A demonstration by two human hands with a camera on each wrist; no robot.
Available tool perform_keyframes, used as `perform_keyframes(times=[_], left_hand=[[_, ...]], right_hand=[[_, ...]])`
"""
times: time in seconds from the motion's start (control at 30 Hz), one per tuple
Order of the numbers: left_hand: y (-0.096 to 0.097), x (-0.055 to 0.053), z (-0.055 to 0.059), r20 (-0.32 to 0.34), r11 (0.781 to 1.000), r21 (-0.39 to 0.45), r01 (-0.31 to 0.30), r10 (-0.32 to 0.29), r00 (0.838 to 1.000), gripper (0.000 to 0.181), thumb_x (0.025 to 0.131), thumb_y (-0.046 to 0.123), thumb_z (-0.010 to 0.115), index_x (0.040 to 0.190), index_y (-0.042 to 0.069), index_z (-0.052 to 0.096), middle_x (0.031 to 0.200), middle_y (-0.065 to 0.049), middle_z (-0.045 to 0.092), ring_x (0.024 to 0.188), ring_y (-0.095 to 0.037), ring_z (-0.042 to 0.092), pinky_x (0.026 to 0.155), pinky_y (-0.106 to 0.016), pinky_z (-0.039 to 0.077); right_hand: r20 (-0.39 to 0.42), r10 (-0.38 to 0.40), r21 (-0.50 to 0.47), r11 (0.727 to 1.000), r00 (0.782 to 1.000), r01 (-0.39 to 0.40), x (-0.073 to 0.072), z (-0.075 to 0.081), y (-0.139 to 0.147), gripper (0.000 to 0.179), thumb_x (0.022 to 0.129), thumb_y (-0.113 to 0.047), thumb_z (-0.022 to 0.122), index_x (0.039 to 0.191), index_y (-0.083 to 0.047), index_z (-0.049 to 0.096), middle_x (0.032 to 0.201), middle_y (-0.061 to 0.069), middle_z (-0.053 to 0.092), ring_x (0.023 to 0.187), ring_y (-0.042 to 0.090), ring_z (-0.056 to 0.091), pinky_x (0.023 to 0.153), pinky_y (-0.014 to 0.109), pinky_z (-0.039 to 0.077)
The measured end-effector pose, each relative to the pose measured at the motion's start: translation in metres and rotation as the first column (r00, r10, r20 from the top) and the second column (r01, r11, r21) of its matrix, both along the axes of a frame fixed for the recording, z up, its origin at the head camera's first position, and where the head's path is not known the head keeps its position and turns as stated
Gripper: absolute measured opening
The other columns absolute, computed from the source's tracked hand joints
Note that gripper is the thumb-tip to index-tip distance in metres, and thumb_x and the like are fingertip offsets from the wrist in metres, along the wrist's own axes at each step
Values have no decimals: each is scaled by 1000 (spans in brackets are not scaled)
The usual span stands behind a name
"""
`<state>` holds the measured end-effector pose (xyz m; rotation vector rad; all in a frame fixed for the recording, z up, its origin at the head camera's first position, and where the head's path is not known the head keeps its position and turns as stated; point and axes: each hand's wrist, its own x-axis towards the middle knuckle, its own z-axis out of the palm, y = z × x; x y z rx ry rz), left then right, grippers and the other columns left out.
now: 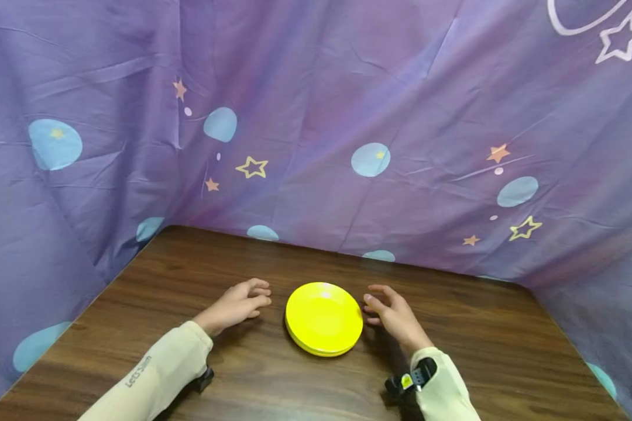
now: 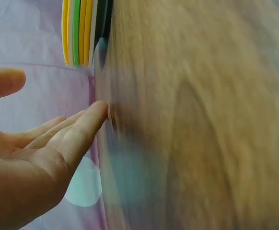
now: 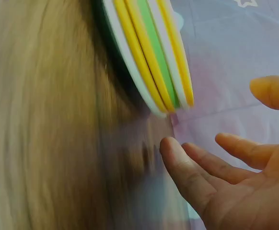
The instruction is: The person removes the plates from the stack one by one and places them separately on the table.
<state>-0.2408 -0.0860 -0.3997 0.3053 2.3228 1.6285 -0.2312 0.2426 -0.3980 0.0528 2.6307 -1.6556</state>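
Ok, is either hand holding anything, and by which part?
Nothing is held: the left hand and the right hand are on either side of the stack of plates, neither touching it.

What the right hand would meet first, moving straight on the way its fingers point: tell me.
Probably the plate stack: the fingers of the right hand point roughly towards it across a gap. Depth is unclear, so they might skim past its far side.
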Motion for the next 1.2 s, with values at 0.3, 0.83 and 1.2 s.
perform_keyframes(times=[0.3, 0.83, 1.2], left_hand=[[11, 3, 0, 15, 996, 84, 30, -31, 999, 48, 100, 9, 49, 143, -11, 41, 145, -32, 49, 132, -43, 54, 103, -43, 54], [34, 4, 2, 37, 995, 74, 66, -69, 997, 50, 99, 11, 52, 144, -9, 42, 147, -29, 49, 126, -35, 61, 102, -40, 55], [36, 5, 1, 28, 996, 42, 78, -79, 996, 47, 99, 10, 51, 141, -10, 46, 146, -29, 49, 129, -37, 60, 103, -39, 54]], right_hand=[[-1, 7, 104, 995, 1000, -6, -7, -2, -20, 48, 98, -22, 60, 139, 0, 51, 129, 24, 64, 111, 29, 64, 82, 35, 56], [-12, 35, 190, 981, 999, -32, -2, -8, -13, 45, 87, -9, 72, 128, 6, 61, 114, 20, 69, 92, 22, 63, 72, 29, 55], [-20, 82, 193, 978, 996, -76, -3, -10, -10, 43, 81, -3, 75, 122, 6, 64, 108, 19, 72, 93, 22, 67, 72, 26, 56]])
